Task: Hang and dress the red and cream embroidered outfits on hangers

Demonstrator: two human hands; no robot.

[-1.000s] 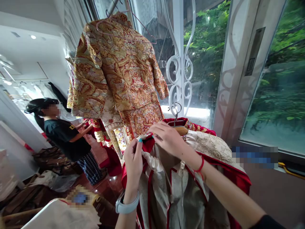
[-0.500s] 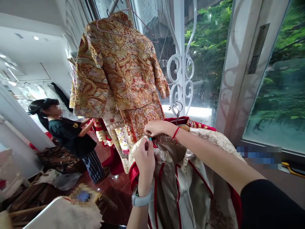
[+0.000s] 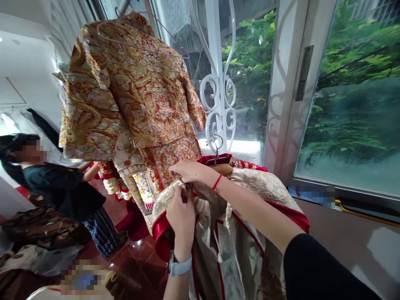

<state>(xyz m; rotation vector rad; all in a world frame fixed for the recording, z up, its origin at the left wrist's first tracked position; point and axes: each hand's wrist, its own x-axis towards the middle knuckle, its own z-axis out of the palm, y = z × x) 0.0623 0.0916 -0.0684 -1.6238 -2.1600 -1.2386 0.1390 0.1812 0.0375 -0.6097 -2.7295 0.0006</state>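
Observation:
A cream embroidered jacket (image 3: 268,183) with red satin edging hangs on a wooden hanger (image 3: 223,168), its pale lining and red piping showing at the front. Both my hands are at the shoulder on its left side, close together. My left hand (image 3: 181,212), with a watch on the wrist, is closed, fingertips pinching the cloth there. Just above it, my right hand (image 3: 190,171) reaches across with bent fingers closed on the same shoulder. A red string bracelet is on that wrist. What exactly lies between the fingertips is hidden.
Behind hangs a gold and red brocade jacket (image 3: 150,83) on a pink wire hanger. White scrollwork (image 3: 215,96) and a window stand at right. On the left, a person in black (image 3: 62,191) handles red garments. Brown bags (image 3: 40,225) lie on the floor.
The view has turned right, so everything sits further left. My hands stay at the jacket's shoulder, with the fingers slightly shifted.

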